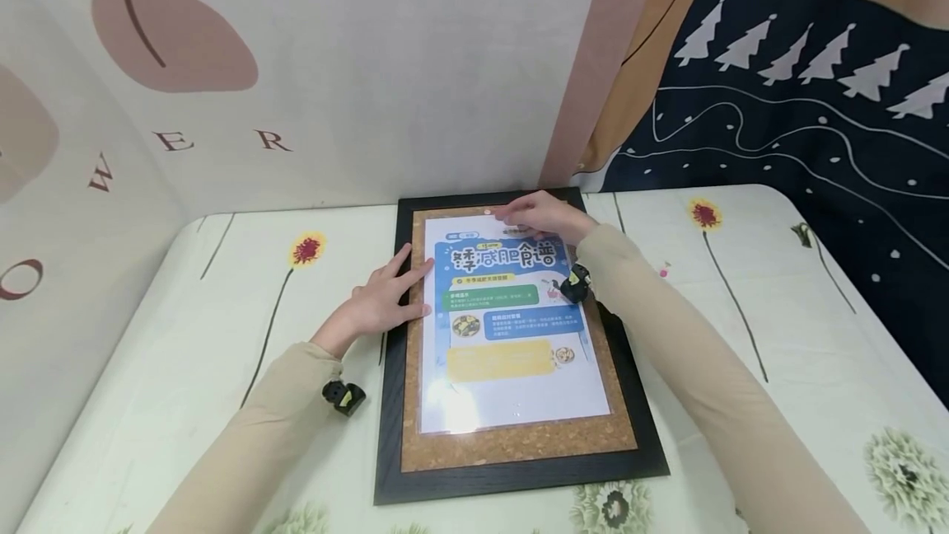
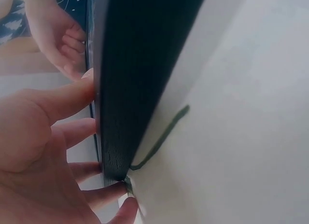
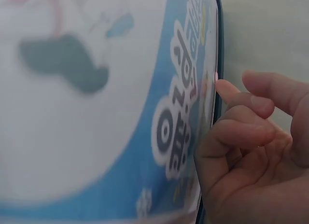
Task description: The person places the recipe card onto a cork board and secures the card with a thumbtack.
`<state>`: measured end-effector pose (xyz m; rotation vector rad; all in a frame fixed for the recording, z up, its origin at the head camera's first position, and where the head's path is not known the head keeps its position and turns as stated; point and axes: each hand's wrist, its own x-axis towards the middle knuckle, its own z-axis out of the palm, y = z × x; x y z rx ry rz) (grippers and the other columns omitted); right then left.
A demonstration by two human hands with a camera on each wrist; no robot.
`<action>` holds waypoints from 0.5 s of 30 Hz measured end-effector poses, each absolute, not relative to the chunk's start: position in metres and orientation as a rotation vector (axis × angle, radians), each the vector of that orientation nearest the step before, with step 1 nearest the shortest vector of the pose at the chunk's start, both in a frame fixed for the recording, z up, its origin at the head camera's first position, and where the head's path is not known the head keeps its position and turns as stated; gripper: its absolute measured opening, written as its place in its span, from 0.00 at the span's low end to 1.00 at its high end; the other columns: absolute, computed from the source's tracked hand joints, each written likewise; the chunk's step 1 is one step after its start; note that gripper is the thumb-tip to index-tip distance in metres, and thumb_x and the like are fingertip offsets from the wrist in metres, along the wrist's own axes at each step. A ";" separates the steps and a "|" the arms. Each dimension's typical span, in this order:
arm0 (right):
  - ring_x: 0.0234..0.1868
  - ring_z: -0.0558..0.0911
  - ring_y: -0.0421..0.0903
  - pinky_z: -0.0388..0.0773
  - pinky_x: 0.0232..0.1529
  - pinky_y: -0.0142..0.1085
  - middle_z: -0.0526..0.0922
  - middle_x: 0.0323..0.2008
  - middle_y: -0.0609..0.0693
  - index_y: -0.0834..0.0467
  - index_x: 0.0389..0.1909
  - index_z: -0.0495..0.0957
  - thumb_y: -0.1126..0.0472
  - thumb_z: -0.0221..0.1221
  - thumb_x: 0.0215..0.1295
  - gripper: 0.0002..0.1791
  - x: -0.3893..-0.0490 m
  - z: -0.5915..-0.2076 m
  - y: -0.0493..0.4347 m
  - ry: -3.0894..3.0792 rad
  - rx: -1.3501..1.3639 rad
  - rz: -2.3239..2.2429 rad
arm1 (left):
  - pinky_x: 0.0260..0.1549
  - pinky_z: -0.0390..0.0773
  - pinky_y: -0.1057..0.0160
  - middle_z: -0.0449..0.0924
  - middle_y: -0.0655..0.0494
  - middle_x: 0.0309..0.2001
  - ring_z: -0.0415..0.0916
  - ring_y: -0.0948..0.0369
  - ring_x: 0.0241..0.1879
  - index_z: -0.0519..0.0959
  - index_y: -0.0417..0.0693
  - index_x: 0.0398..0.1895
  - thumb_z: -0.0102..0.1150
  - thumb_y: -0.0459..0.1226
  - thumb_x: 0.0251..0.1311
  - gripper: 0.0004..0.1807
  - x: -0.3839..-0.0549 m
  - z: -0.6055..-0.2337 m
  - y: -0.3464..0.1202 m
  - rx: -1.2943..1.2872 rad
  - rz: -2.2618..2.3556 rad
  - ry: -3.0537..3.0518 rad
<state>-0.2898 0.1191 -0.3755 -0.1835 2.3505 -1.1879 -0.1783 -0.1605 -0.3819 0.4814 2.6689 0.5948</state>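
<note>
A printed sheet with a glossy surface [image 1: 511,394] lies on a black-framed corkboard [image 1: 519,452], covering most of the cork. My left hand [image 1: 385,297] rests with spread fingers over the board's left side, some fingertips reaching the sheet's edge. The left wrist view shows its fingers along the black frame [image 2: 128,89]. At the top of the board, my right hand [image 1: 544,217] reaches over the sheet's upper edge. Its index fingertip [image 3: 226,90] touches a small pale pushpin [image 1: 488,212] there. The other fingers are curled, and the thumb stands apart from the index finger.
The board lies on a table with a pale flowered cloth [image 1: 689,287], its far edge near a whitish wall hanging [image 1: 415,89]. A dark curtain with white trees [image 1: 801,122] hangs at the back right. Each wrist carries a small black camera [image 1: 343,396].
</note>
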 end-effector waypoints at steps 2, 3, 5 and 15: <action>0.53 0.72 0.49 0.68 0.48 0.41 0.74 0.60 0.48 0.51 0.59 0.79 0.50 0.58 0.68 0.21 -0.288 -0.374 0.125 2.357 -0.206 -1.191 | 0.52 0.53 0.24 0.32 0.38 0.76 0.43 0.32 0.69 0.54 0.47 0.75 0.56 0.43 0.67 0.37 -0.178 -0.382 -0.161 0.485 0.599 2.669; 0.53 0.72 0.49 0.68 0.48 0.42 0.74 0.59 0.49 0.52 0.58 0.79 0.50 0.58 0.68 0.20 -0.288 -0.374 0.128 2.357 -0.217 -1.197 | 0.52 0.53 0.24 0.32 0.39 0.76 0.43 0.32 0.69 0.54 0.47 0.75 0.57 0.43 0.67 0.37 -0.178 -0.383 -0.161 0.484 0.601 2.670; 0.52 0.72 0.50 0.68 0.46 0.42 0.75 0.58 0.50 0.53 0.57 0.79 0.51 0.58 0.68 0.20 -0.287 -0.372 0.134 2.353 -0.223 -1.213 | 0.52 0.53 0.24 0.32 0.39 0.76 0.43 0.32 0.69 0.54 0.47 0.75 0.57 0.43 0.67 0.37 -0.178 -0.383 -0.161 0.484 0.601 2.673; 0.44 0.73 0.51 0.67 0.40 0.35 0.76 0.47 0.54 0.56 0.57 0.79 0.51 0.56 0.70 0.20 -0.276 -0.373 0.167 2.339 -0.194 -1.206 | 0.52 0.53 0.24 0.33 0.39 0.76 0.44 0.33 0.69 0.55 0.47 0.75 0.57 0.43 0.67 0.37 -0.179 -0.384 -0.162 0.492 0.603 2.679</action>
